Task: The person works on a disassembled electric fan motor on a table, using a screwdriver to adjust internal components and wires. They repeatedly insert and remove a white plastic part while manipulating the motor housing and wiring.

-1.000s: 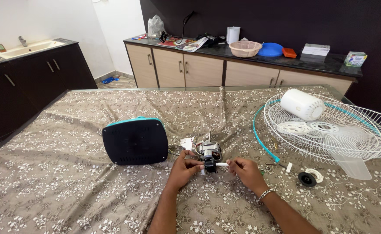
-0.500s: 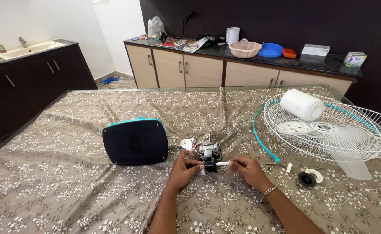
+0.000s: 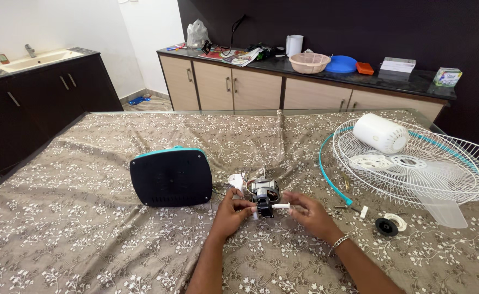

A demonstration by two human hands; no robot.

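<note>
Tablecloth [image 3: 87,239], brown with a white flower print, covers the whole table and fills the lower two thirds of the frame. At the right edge lies a white wire fan guard [image 3: 430,169] with a teal rim, and inside it rest a white cylindrical motor cover [image 3: 381,133] and pale translucent fan blades [image 3: 441,201]. Left of centre stands a dark, rounded-square fan base [image 3: 171,177] with a teal edge, tipped up on its side. Along the back wall, in the upper part of the frame, a dark counter [image 3: 414,84] carries a pink basket [image 3: 309,62], a blue plate [image 3: 341,64] and other small items; a sink [image 3: 38,59] sits at the upper left.

Just right of the base, in the lower centre, is the small fan motor [image 3: 263,193], metal with a black lower part, with wires running off to its left. Both hands meet at it. The left hand [image 3: 229,213] has its fingers curled, the thumb and forefinger pinching the black part of the motor from the left. The right hand [image 3: 311,213], with a metal bracelet at the wrist, pinches a short white shaft [image 3: 281,206] between thumb and fingertips; the shaft lies level, its left end touching the motor. A small black-and-white round cap [image 3: 390,224] lies on the cloth to the right, near the guard's rim, well apart from the hands.
</note>
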